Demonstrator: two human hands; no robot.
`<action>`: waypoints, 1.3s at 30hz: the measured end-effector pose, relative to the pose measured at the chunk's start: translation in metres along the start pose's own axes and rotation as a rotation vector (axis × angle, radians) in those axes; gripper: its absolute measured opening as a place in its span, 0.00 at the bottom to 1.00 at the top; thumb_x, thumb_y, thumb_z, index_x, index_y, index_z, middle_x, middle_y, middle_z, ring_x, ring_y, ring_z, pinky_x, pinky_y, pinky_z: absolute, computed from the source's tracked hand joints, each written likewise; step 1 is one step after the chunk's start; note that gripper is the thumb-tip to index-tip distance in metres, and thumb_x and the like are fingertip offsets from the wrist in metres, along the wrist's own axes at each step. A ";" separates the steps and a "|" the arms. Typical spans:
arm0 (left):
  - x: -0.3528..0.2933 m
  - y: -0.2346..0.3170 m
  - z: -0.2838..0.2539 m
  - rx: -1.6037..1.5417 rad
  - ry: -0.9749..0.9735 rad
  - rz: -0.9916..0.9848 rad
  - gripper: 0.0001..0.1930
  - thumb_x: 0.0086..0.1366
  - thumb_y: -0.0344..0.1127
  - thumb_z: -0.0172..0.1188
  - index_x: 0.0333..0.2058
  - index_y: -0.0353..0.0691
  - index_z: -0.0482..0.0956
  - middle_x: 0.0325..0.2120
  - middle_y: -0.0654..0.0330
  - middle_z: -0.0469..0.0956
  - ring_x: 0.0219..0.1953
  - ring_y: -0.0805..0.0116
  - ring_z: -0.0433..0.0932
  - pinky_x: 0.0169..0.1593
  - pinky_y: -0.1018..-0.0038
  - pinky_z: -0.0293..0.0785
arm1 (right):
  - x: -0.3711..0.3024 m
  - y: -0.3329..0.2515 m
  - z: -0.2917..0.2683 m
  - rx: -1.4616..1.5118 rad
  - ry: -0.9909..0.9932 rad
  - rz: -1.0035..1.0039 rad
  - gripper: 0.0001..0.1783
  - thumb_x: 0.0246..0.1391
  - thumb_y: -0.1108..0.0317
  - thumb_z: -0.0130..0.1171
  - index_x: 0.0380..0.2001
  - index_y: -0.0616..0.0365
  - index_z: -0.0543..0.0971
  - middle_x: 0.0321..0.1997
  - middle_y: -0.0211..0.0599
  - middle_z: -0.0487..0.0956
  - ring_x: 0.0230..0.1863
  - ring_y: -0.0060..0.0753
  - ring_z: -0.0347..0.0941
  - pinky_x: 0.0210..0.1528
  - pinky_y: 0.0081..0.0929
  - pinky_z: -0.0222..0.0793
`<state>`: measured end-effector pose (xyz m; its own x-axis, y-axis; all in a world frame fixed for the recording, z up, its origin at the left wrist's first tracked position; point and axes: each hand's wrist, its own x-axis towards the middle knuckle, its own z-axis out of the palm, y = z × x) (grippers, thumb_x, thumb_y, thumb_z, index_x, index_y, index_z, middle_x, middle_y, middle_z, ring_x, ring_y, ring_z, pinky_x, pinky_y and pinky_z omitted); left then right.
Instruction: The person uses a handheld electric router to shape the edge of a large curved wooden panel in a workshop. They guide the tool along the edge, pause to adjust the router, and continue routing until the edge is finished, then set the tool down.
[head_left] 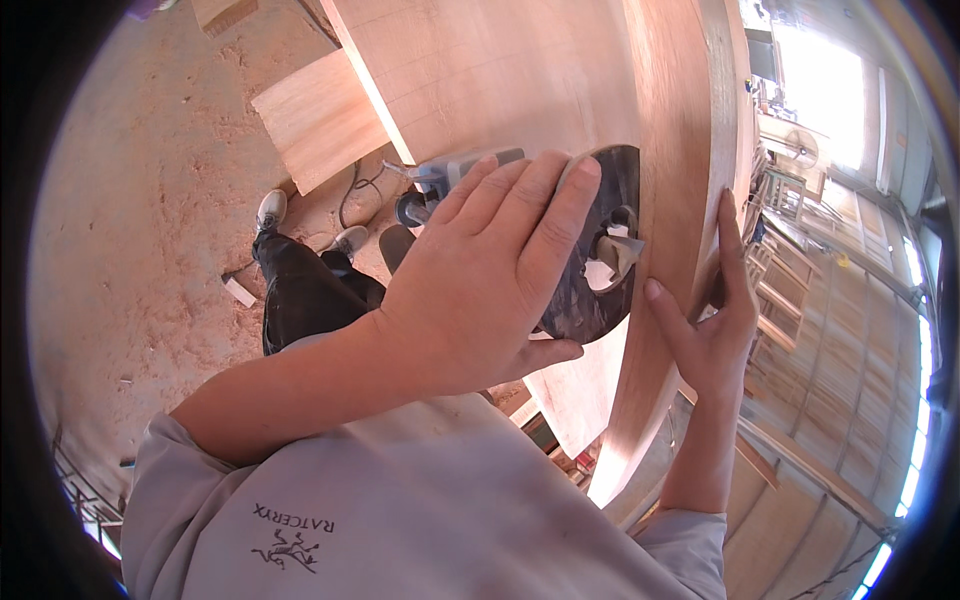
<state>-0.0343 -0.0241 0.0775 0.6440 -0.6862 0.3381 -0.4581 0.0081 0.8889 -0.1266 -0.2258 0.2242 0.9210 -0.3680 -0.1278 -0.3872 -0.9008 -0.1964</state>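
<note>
My left hand (465,275) lies over a handheld router (435,178), fingers stretched along its dark rounded base plate (618,180) and thumb spread at the lower edge. A bit (622,252) shows in the base opening, close to the face of a long wooden board (672,130). Most of the router body is hidden behind my hand. On the right, my right hand (722,325) grips the board's edge, thumb on its near face and fingers along the outer side. Behind the router is a wide wooden panel (500,70), adjoining the board.
A loose wood piece (320,120) lies left of the panel, near a dark cord (350,190). Sawdust covers the floor (160,230) around my shoes (272,208). On the far right stand wooden frames (785,290) and a fan (800,148).
</note>
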 end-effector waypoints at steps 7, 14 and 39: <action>0.003 0.000 0.000 -0.012 0.001 -0.002 0.69 0.39 0.49 0.85 0.75 0.30 0.51 0.70 0.39 0.61 0.69 0.36 0.65 0.72 0.48 0.63 | 0.006 0.003 -0.001 0.048 -0.012 -0.069 0.54 0.45 0.74 0.75 0.76 0.63 0.62 0.69 0.55 0.76 0.67 0.50 0.76 0.68 0.42 0.71; 0.001 0.000 -0.001 -0.017 0.008 -0.007 0.69 0.41 0.51 0.85 0.75 0.30 0.50 0.70 0.37 0.60 0.69 0.35 0.65 0.70 0.48 0.64 | 0.011 0.000 -0.003 -0.023 -0.021 -0.067 0.55 0.45 0.73 0.76 0.77 0.61 0.62 0.71 0.56 0.74 0.70 0.53 0.74 0.69 0.44 0.70; 0.036 0.007 0.046 -0.157 0.424 0.088 0.09 0.48 0.30 0.64 0.21 0.28 0.79 0.55 0.40 0.76 0.56 0.43 0.74 0.59 0.47 0.73 | 0.000 0.001 0.000 0.038 -0.039 0.080 0.58 0.43 0.75 0.77 0.78 0.58 0.60 0.77 0.52 0.68 0.74 0.49 0.69 0.70 0.44 0.69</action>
<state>-0.0426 -0.0821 0.0812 0.8157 -0.3201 0.4818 -0.4450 0.1850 0.8762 -0.1274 -0.2264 0.2241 0.8851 -0.4284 -0.1820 -0.4613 -0.8593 -0.2208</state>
